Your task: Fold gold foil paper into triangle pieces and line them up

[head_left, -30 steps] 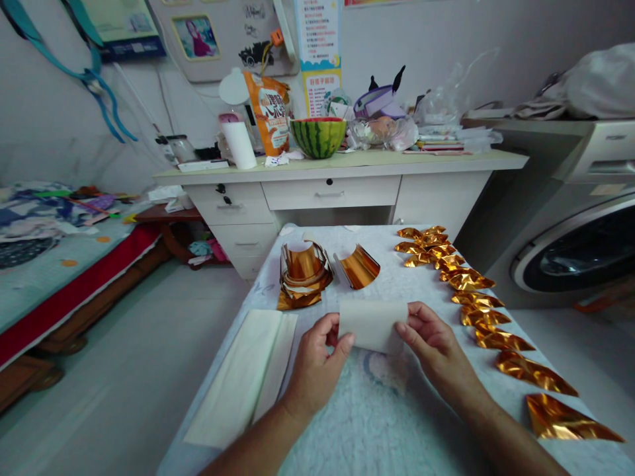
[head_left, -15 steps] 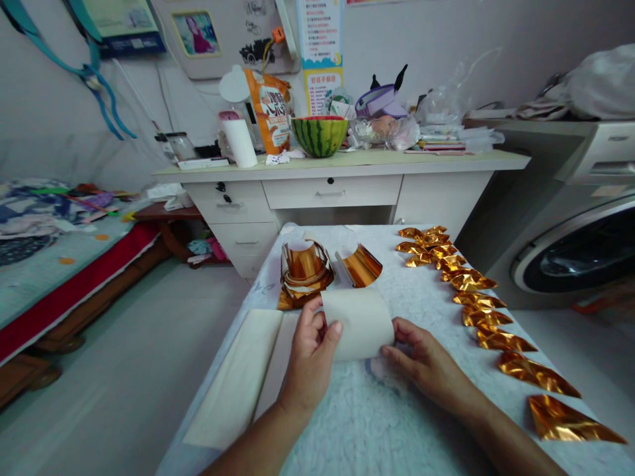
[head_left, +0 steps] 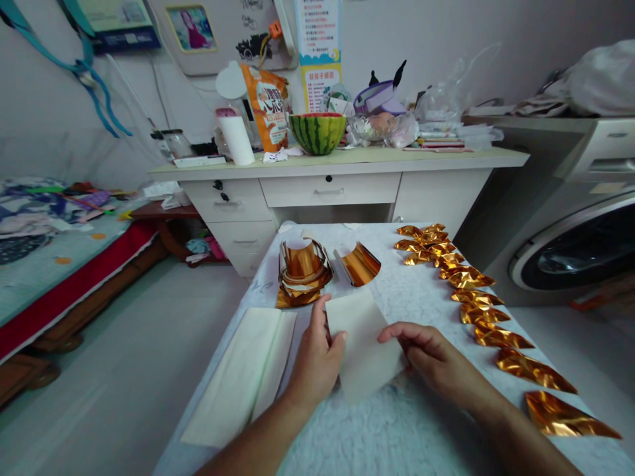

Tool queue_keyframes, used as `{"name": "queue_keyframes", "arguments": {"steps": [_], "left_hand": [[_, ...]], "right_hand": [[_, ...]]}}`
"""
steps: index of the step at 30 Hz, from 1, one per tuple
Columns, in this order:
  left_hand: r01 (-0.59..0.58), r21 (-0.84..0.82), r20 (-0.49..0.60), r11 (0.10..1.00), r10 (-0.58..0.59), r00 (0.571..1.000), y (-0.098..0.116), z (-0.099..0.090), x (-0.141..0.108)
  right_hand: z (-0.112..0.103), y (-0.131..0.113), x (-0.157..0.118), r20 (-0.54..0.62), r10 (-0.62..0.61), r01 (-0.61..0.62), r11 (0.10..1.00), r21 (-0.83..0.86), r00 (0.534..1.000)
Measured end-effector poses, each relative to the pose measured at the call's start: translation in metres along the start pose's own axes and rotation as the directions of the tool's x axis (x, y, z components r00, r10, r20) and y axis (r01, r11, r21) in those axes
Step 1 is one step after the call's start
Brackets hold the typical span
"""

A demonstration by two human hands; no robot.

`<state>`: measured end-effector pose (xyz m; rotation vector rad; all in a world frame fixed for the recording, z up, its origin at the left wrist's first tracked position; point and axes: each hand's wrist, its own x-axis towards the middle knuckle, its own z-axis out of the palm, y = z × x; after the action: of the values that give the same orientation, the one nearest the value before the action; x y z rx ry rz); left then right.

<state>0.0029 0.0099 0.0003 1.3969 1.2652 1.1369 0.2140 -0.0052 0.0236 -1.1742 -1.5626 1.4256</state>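
A pale sheet of paper (head_left: 364,347) is held between my two hands above the table. My left hand (head_left: 322,344) grips its left edge, thumb on the near face and fingers behind. At the right edge my right hand (head_left: 421,347) pinches the sheet, its fingertips partly hidden behind the paper. Just beyond stands a stack of curled gold foil sheets (head_left: 303,268), with a single curved gold foil sheet (head_left: 362,264) to its right. Folded pale paper (head_left: 238,377) lies left of my left hand. Folded gold foil pieces (head_left: 476,297) form a row along the table's right side.
The cloth-covered table (head_left: 391,430) stretches toward a white desk (head_left: 330,188) bearing a cut watermelon (head_left: 317,134) and an orange pouch (head_left: 268,109). A washing machine (head_left: 570,211) stands to the right, a bed (head_left: 64,277) to the left.
The paper has turned from a curved, level position to a flatter, tilted one, its lower edge now nearer me. My right hand has shifted slightly, its fingers now over the sheet's edge.
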Motion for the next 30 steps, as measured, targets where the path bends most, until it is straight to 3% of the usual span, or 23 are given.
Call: {"name": "queue_keyframes", "arguments": {"steps": [7, 12, 16, 22, 26, 30], "left_hand": [[-0.007, 0.308, 0.043, 0.951, -0.007, 0.999, -0.003, 0.0, -0.002], [-0.067, 0.461, 0.053, 0.885, 0.047, 0.997, -0.005, 0.0, -0.003], [-0.103, 0.538, 0.073, 0.836, 0.075, 0.994, -0.005, 0.001, -0.003], [-0.146, 0.594, 0.108, 0.791, 0.102, 0.989, -0.007, 0.003, -0.005], [-0.24, 0.634, 0.08, 0.735, 0.247, 0.966, -0.005, 0.0, -0.003], [-0.271, 0.642, 0.105, 0.717, 0.268, 0.958, 0.003, -0.004, -0.002]], "right_hand": [[-0.001, -0.009, -0.001, 0.088, -0.067, 0.072, 0.996, -0.05, 0.994], [-0.01, -0.01, -0.003, 0.129, -0.241, 0.272, 0.89, -0.366, 0.962], [-0.013, -0.015, -0.006, 0.202, -0.201, 0.278, 0.821, -0.498, 0.958], [-0.007, -0.027, -0.006, 0.381, -0.185, 0.348, 0.837, -0.423, 0.906], [-0.004, -0.024, -0.005, 0.386, -0.166, 0.32, 0.867, -0.381, 0.908], [-0.006, -0.018, -0.005, 0.351, -0.084, 0.213, 0.913, -0.348, 0.933]]}}
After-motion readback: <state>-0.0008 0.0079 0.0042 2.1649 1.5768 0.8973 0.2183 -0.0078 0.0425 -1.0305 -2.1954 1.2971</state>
